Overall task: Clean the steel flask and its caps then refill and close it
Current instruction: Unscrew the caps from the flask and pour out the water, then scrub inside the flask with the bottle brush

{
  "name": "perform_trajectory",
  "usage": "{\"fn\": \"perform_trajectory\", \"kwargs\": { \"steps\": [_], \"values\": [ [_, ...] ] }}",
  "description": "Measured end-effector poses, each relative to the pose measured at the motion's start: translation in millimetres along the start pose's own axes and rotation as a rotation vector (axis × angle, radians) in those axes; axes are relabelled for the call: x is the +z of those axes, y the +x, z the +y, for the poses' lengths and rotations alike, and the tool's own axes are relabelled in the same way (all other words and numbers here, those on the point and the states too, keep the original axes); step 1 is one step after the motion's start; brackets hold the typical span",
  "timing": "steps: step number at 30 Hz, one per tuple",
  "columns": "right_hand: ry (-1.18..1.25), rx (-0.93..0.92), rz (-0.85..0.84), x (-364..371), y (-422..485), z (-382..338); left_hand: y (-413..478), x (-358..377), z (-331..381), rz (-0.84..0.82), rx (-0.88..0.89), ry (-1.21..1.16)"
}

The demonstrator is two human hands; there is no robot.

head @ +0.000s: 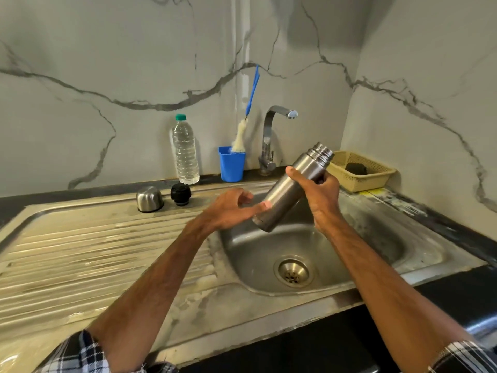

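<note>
Clock positions are read from the drain [293,270]. The sink [242,246] fills the lower frame, with its ribbed drainboard [80,251] at 9. The flask [290,189] is in the air over the basin at 12, uncapped and tilted, open mouth toward 1 and base toward 7. Held there, any drips land in the bowl. The right hand [320,192] wraps the upper body just below the threads, thumb across the front and fingers curled behind, so it carries all the weight. The left hand [231,208] grips nothing: fingers loosely spread and half curled, one fingertip touching the flask's lower wall, probably steadying it or about to take it. The bottle [185,154] at 11 is capped and stands against the wall, likely the refill water. The tap [271,122] at 12 is beyond the flask, and no water flow is visible. The basket [357,181] at 1 holds something dark, maybe a scrub pad, but I can't tell. The blue cup [231,165] between bottle and tap holds the brush [239,141] bristles-down, within reach. The steel cap [149,199] and black stopper [180,194] sit side by side at 10 on the drainboard's back edge, clear of the basin. Judgement: early stage, with cleaning, refill and closing all pending.
</note>
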State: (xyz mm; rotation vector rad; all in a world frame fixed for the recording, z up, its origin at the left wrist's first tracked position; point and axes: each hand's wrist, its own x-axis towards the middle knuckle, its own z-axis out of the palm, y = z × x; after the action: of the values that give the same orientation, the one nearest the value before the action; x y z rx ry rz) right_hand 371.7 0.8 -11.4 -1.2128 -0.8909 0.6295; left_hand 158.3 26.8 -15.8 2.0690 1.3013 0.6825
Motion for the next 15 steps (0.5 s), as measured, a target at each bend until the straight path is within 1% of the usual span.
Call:
{"fn": "perform_trajectory", "kwargs": {
  "steps": [2,5,8,10,11,13,15],
  "values": [
    [0.120,0.065,0.001,-1.2,1.0,-3.3,-1.1,7.8,1.4,-0.051,0.021,0.035],
    [0.218,0.121,-0.009,-1.7,0.5,-6.9,-1.9,21.3,-0.7,-0.013,0.102,0.162],
    [0.244,0.169,-0.020,0.3,1.8,-7.5,-4.8,26.1,-3.1,0.058,0.141,0.097],
    [0.309,0.228,-0.051,-1.1,4.1,-7.6,-6.2,18.6,-6.1,0.077,0.109,-0.052],
    [0.385,0.260,-0.080,-2.3,5.2,-8.5,-6.2,11.7,-8.5,0.095,0.087,-0.153],
    [0.552,0.303,-0.155,-4.6,5.7,-11.4,-6.0,-3.7,-16.9,0.139,0.064,-0.407],
    [0.634,0.327,-0.209,-4.5,3.8,-15.6,-7.3,-16.1,-22.4,0.177,0.071,-0.699]
  ]
}}
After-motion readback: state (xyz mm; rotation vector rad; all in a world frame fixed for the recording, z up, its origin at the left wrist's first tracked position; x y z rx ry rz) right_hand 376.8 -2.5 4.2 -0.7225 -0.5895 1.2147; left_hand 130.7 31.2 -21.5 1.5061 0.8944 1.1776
